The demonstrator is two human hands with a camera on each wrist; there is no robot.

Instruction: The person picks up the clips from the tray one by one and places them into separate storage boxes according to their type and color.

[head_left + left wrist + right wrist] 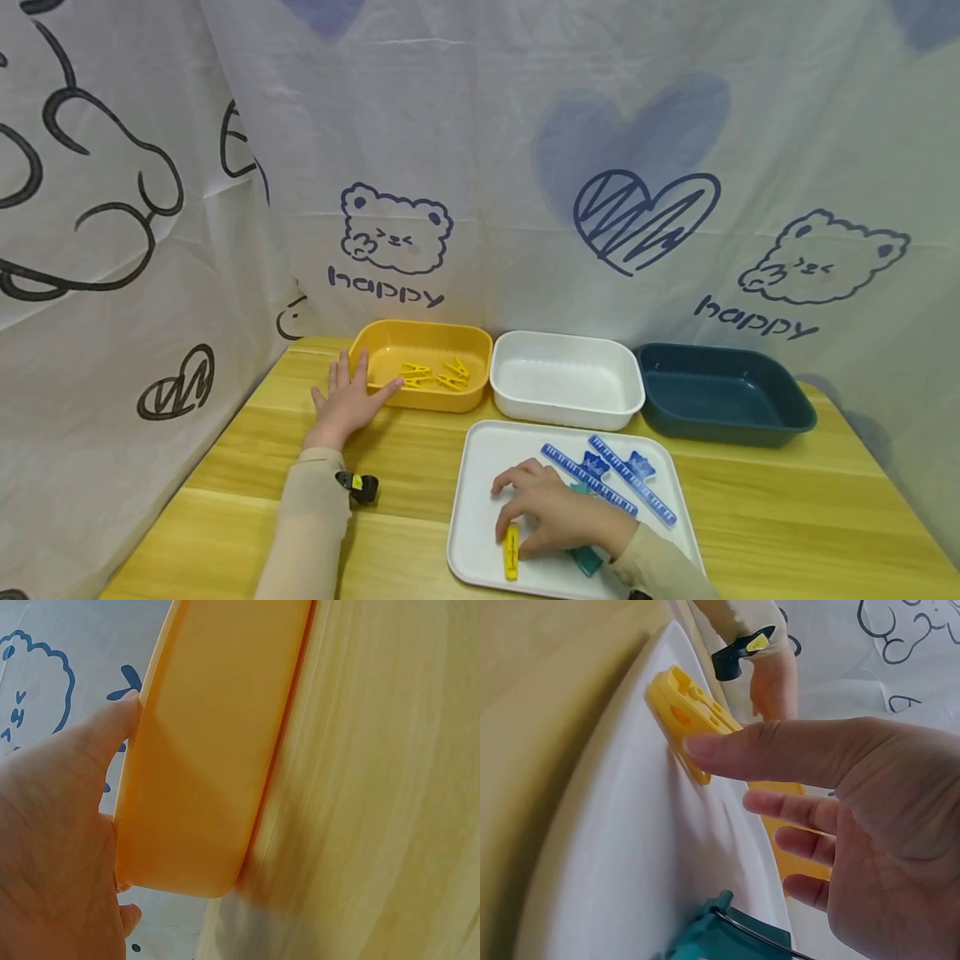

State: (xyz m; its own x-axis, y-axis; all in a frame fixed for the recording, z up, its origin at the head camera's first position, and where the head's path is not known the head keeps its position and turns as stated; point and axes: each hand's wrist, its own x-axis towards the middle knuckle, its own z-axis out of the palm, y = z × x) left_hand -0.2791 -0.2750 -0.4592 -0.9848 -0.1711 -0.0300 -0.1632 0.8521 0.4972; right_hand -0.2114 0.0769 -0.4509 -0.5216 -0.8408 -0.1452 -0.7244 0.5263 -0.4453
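My right hand (551, 508) is low over the white tray (472, 500), its thumb and index finger on either side of a yellow clip (512, 552). In the right wrist view the thumb overlaps the yellow clip (686, 709); the index fingertip is hidden. Under the palm lies a teal clip (585, 560), partly covered. Two blue-and-white ruler-like strips with bear shapes (637, 483) lie beside it. My left hand (347, 408) rests spread on the near left rim of the yellow bin (442, 400), which holds several yellow clips (452, 382).
A white bin (566, 412) stands right of the yellow one, and a dark teal bin (720, 429) stands beyond it. All three line the back of the wooden table (397, 517), before a printed cloth (480, 167).
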